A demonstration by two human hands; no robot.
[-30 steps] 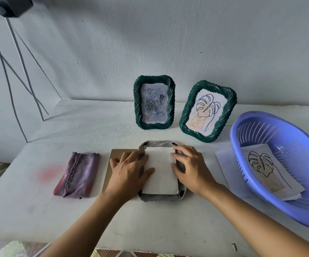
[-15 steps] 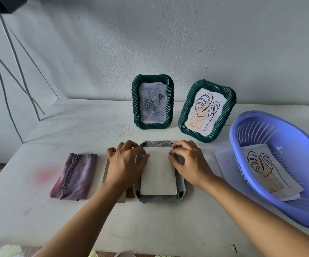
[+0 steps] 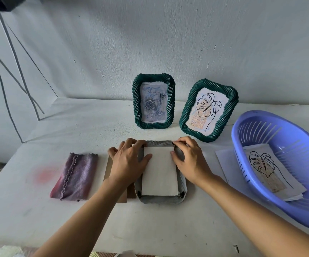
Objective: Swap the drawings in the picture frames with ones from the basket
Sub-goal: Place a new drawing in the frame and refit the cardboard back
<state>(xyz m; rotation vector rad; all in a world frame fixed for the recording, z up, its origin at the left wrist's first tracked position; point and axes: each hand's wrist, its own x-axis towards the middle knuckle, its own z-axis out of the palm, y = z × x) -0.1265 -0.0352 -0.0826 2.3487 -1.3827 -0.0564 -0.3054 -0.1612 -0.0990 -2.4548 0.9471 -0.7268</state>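
Note:
A grey picture frame lies face down at the table's middle, with a white sheet lying in its back. My left hand rests on the frame's left side, fingertips at its top left corner, thumb on the sheet. My right hand presses the top right corner, thumb at the sheet's right edge. Two green frames stand by the wall: the left green frame shows a rose drawing, the right green frame a leaf drawing. The purple basket at the right holds a leaf drawing on other sheets.
A brown backing board lies under my left hand, beside the grey frame. A folded purple cloth lies at the left. A white paper sticks out from under the basket. Cables hang on the wall at the left.
Both hands have slid from the frame's middle up to its top corners. The sheet and frame stay in place.

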